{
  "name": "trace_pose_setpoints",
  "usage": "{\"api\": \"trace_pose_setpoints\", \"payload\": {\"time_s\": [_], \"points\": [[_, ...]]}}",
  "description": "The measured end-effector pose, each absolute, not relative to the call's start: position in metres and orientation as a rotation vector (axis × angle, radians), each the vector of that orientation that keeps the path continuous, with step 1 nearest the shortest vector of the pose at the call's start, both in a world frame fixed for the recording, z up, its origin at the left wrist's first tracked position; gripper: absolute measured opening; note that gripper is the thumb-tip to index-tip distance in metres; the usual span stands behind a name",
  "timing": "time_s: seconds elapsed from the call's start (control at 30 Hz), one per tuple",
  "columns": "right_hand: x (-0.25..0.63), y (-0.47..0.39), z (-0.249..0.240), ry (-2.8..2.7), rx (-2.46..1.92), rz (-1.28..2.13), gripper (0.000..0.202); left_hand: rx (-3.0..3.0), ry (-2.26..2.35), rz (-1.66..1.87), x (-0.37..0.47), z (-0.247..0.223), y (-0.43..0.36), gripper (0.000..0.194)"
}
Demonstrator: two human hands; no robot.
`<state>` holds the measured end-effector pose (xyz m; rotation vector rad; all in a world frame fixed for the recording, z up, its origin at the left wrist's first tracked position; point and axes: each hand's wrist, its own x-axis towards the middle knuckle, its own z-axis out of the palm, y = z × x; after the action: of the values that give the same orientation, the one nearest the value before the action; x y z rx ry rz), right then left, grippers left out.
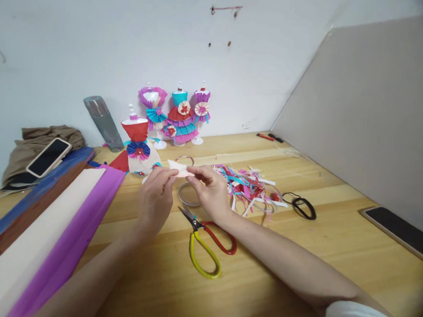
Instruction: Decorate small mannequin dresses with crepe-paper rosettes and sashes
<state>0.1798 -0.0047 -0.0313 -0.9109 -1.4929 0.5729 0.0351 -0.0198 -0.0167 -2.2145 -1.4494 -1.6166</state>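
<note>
Pinching white paper (176, 166) in closed fingertips of both left hand (155, 196) and right hand (213, 192), just beyond scissors (196, 223), probably very light, soft, not slippery, easily creased or torn, so best held by edges with light pressure.

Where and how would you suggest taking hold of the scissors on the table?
I would grip the scissors by the yellow handle and red handle, coming from the near side: their wide loops splay towards you, while the pointed blades face away, slightly parted.
</note>
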Motion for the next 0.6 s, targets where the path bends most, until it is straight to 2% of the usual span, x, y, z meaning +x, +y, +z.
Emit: {"api": "trace_pose_setpoints", "payload": {"time_s": [0.37,0.6], "points": [[0.1794,-0.0075,-0.0315,-1.508,-0.945,0.553,0.007,-2.168,-1.395,-1.636,0.036,-0.0173,-0.0186,0.014],[0.178,-0.0062,-0.0315,-1.387,-0.857,0.761,0.015,-2.198,-1.326,-1.671,0.0346,-0.0173,-0.0183,0.015]]}}
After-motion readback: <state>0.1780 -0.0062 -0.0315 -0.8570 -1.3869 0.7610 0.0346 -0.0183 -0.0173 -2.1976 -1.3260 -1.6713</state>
